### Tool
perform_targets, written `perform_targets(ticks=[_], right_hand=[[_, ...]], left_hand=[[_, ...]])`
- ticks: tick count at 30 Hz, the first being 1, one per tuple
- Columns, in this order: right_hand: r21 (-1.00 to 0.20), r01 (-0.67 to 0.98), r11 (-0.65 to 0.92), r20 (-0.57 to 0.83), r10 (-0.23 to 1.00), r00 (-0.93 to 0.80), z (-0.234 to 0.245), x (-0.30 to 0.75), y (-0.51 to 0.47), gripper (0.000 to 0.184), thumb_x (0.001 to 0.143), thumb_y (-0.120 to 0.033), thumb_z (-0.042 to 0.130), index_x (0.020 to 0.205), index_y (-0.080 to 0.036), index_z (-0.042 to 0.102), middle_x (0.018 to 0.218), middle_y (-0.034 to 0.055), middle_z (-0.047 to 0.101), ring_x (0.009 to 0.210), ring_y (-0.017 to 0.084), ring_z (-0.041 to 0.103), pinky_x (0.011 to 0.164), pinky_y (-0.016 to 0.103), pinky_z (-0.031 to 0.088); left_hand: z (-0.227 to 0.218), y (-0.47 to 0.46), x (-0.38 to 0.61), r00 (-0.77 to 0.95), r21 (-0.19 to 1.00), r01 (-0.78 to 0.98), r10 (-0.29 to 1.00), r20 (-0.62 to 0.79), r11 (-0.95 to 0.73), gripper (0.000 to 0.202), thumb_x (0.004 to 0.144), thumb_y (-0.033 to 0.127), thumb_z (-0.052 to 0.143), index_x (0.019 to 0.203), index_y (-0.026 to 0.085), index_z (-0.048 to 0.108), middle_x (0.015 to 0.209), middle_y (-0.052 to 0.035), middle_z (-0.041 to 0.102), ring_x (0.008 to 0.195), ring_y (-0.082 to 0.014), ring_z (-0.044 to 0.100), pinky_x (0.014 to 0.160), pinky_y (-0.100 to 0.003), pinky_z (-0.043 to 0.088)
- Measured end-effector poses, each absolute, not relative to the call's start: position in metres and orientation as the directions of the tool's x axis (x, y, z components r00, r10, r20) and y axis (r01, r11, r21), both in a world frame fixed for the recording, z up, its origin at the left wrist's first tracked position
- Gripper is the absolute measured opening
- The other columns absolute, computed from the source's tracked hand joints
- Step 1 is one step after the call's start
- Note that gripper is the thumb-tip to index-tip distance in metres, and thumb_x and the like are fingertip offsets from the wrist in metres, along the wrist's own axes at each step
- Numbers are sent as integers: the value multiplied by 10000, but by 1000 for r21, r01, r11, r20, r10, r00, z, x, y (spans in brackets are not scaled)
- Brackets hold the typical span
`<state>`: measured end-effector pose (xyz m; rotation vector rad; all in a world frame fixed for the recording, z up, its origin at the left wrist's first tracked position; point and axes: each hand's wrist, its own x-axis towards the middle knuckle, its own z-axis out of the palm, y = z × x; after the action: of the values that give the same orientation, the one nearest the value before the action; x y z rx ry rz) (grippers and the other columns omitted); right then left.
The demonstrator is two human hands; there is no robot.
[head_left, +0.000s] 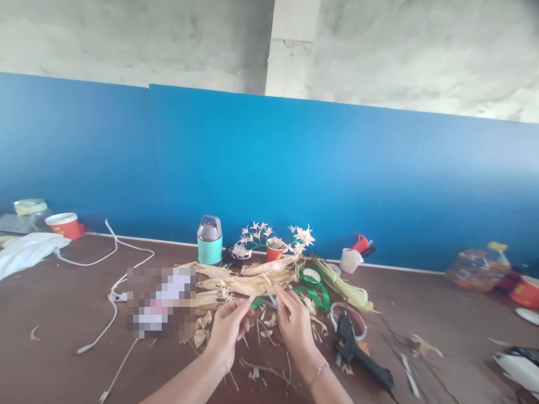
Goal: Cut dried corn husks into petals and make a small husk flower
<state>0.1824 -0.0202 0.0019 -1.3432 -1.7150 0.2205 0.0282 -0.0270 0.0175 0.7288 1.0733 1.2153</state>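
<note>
A small, thin, pale strip (253, 297) sticks up from the fingertips of the left hand (229, 331). It looks like dry corn husk. It tilts toward the right hand (292, 317), and it is held up, not lying down. A narrow grey-white piece (272, 299) is between the two hands, slanting, but it is too blurry to tell what it is. Just past the fingers, big dry corn husks (240, 285) lie flat in a messy pile. They are yellowy tan, long and wrinkly, with pointy, ragged ends.

Matt, rough, papery husks (236, 285)
</note>
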Motion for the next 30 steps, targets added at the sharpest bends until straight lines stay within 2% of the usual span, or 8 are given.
perform_targets(ticks=[2, 5, 11, 14, 16, 19, 25, 30], right_hand=[[-792, 489, 366, 418, 908, -1, 7, 181, -22, 384, 855, -234, 415, 1210, -170, 546, 826, 78, 635, 688, 181, 584, 603, 276, 487], [-958, 227, 175, 143, 978, -152, 10, 175, -25, 483, 810, -299, 501, 1276, -175, 475, 636, -13, 556, 423, 89, 414, 388, 197, 339], [-1000, 12, 11, 8, 974, -227, 12, 171, -26, 379, 732, -416, 617, 1008, -162, 675, 533, -49, 475, 375, 34, 282, 371, 181, 222], [-991, -118, -69, -40, 972, -231, 14, 172, -27, 371, 706, -408, 655, 980, -158, 681, 554, -44, 500, 376, 20, 276, 373, 174, 190], [-976, -177, -127, -77, 961, -264, 17, 174, -28, 354, 696, -388, 672, 967, -162, 682, 564, -45, 508, 365, 9, 276, 363, 167, 154], [-959, -207, -194, -124, 943, -308, 20, 175, -29, 340, 675, -377, 690, 941, -165, 687, 554, -54, 492, 345, 0, 258, 342, 162, 104], [-949, -172, -263, -193, 920, -342, 22, 176, -31, 380, 681, -374, 681, 1000, -169, 677, 557, -46, 499, 355, 7, 242, 340, 160, 72], [-998, 66, 13, -2, 976, -217, 16, 165, -32, 291, 751, -340, 592, 965, -185, 713, 543, -19, 557, 395, 58, 350, 375, 174, 278]], left_hand=[[18, -25, 27, -10, 913, -336, 968, -249, 231, 301, 570, 419, 703, 585, 141, 589, 506, 29, 537, 392, -43, 349, 417, -192, 141], [17, -24, 27, 29, 935, -278, 975, -222, 221, 297, 597, 432, 690, 616, 148, 604, 414, 61, 447, 392, -54, 334, 425, -193, 152], [15, -24, 26, 135, 957, -191, 972, -194, 218, 281, 625, 427, 672, 709, 161, 641, 416, 66, 434, 397, -69, 337, 430, -197, 145], [18, -24, 24, 147, 962, -167, 970, -194, 217, 311, 621, 409, 678, 828, 178, 665, 503, 54, 503, 421, -76, 355, 432, -205, 183], [21, -24, 23, 163, 975, -121, 973, -166, 187, 267, 628, 408, 669, 745, 168, 665, 507, 48, 493, 442, -83, 354, 440, -215, 213], [22, -24, 22, 210, 994, -43, 974, -85, 96, 289, 676, 431, 622, 589, 156, 611, 483, 44, 445, 465, -89, 343, 456, -223, 231], [14, -21, 21, 240, 999, 4, 970, 32, -34, 270, 737, 396, 558, 644, 148, 613, 535, 27, 457, 516, -109, 377, 498, -228, 274], [5, -20, 25, 151, 995, -31, 984, 99, -95, 204, 707, 270, 519, 529, 170, 524, 508, 31, 441, 516, -115, 381, 514, -229, 303]])
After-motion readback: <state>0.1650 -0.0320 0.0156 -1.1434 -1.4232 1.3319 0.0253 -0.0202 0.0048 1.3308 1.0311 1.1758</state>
